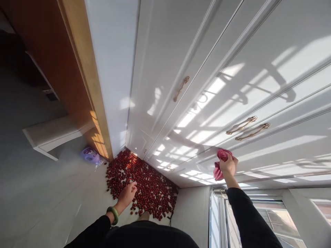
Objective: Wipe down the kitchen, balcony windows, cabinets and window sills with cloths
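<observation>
My right hand (228,166) is closed around a crumpled pink cloth (219,174), which touches the white cabinet front (201,137) below a pair of ornate gold handles (253,132). Bunched folds of the cloth stick out above and below my fingers. My left hand (127,194) hangs in the air over a spread of small, dark red, date-like fruits (147,191) on the floor. Its fingers are loosely bent, and nothing shows in them. A green bangle (113,214) circles my left wrist.
A purple bottle (90,155) lies on the floor by the wooden door frame (85,79). Left of it is a low white ledge-like piece (54,136). Another gold handle (181,89) projects from the tall cabinet door. A window (274,217) is at lower right, and barred sunlight falls across the cabinet.
</observation>
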`<action>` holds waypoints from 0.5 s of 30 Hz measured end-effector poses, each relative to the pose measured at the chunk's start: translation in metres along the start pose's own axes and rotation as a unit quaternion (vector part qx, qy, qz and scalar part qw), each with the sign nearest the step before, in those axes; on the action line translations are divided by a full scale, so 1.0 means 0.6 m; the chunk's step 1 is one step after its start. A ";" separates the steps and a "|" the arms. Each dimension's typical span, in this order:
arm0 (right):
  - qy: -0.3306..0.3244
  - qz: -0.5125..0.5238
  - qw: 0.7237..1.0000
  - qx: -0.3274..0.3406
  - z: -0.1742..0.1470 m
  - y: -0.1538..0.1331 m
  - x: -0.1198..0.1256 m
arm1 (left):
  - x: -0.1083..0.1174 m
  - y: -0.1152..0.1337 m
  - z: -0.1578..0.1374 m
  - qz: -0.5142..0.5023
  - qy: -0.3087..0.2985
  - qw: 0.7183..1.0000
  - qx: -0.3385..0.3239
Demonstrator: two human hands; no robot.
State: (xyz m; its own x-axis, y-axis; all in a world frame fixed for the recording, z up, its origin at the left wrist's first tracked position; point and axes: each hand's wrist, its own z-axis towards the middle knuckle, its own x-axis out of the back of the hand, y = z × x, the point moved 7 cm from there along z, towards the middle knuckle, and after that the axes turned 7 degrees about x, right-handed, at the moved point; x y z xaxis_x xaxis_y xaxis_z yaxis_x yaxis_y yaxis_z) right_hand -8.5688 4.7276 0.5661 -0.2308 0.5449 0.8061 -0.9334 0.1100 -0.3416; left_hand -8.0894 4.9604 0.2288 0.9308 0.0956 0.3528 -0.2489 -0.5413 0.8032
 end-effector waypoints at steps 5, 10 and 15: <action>-0.004 0.070 0.994 0.085 -0.072 -0.156 -0.094 | 0.062 -0.050 -0.003 -0.018 0.002 1.000 0.019; 0.168 0.097 0.966 0.171 0.000 -0.307 -0.059 | 0.118 -0.054 -0.006 -0.050 -0.005 0.999 -0.020; 0.145 0.078 0.977 0.138 0.027 -0.320 -0.106 | 0.162 -0.101 -0.007 -0.063 0.037 0.997 0.004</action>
State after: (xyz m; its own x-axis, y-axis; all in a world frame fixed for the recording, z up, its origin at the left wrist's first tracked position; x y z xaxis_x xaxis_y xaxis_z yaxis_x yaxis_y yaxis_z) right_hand -8.3793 4.6582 0.5884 -0.3264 0.7537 0.5704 -0.9407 -0.2002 -0.2737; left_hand -7.9852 5.0060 0.2165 0.9325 0.2243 0.2831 -0.1283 -0.5268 0.8402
